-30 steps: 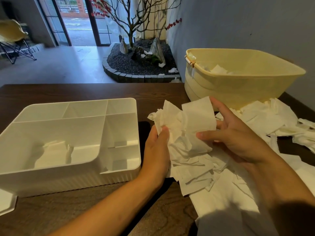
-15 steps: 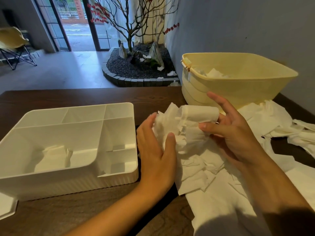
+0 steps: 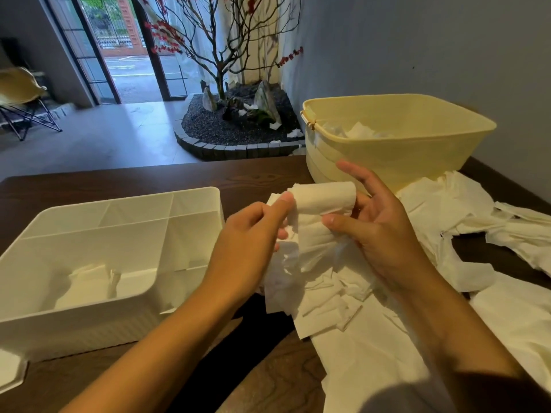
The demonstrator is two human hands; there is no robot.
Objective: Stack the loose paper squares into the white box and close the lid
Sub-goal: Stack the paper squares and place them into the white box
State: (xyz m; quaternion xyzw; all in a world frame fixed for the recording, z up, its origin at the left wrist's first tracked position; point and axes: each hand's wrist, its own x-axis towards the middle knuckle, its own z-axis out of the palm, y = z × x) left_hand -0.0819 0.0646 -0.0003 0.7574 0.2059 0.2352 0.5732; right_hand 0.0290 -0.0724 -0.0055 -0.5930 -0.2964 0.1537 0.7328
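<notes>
A bundle of white paper squares [image 3: 320,231] is held up above the table between both hands, its top curled over. My left hand [image 3: 247,242] grips its left side, fingers curled and thumb against the curled top. My right hand [image 3: 378,225] holds the right side, thumb pressed on the front and fingers behind. The white box [image 3: 125,311] stands open on the left, divided into compartments, with a few paper squares [image 3: 86,284] in its large front compartment. More loose paper squares [image 3: 337,299] lie heaped on the table below the hands.
A pale yellow plastic basin [image 3: 396,153] with some paper inside stands at the back right. Paper sheets [image 3: 465,216] spread across the table's right side. A white lid corner [image 3: 10,374] shows at the lower left. The dark wooden table [image 3: 167,180] ends at the far edge.
The bundle's top has curled over tighter. My left hand has moved from beside the bundle to gripping its left side with curled fingers. Both hands sit slightly higher.
</notes>
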